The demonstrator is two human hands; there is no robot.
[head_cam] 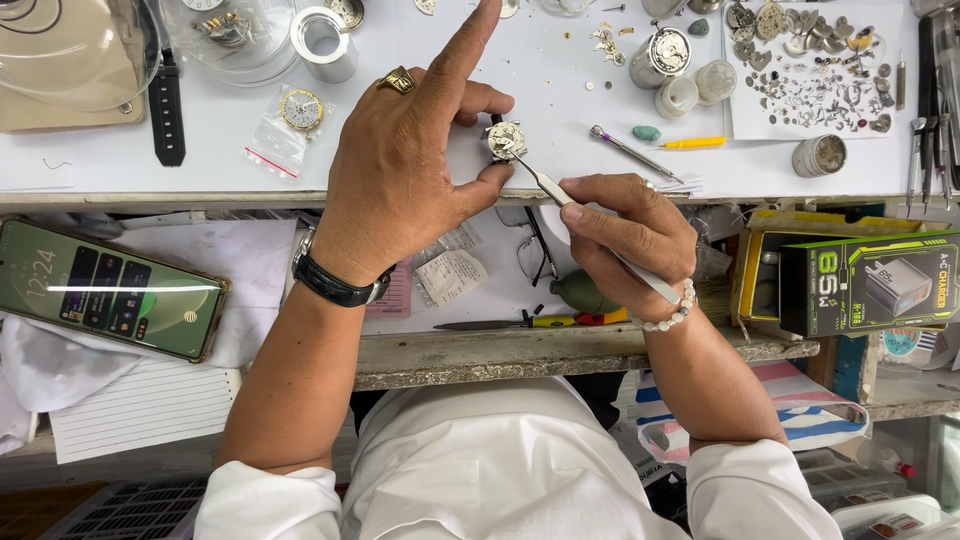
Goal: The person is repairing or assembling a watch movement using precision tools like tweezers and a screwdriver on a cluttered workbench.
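A single view, from a camera worn on the person's head, looks almost straight down at close range. The white counter [560, 90] fills the top of the frame, from ten to two o'clock, its front edge running across just above the middle. The person's white-sleeved forearms enter from six o'clock. A lower worn shelf [480, 352] crosses the centre.

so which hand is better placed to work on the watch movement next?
Right, probably. The right hand holds the tweezers, whose tips are at the movement. The left hand pinches the movement and steadies it on the white bench.
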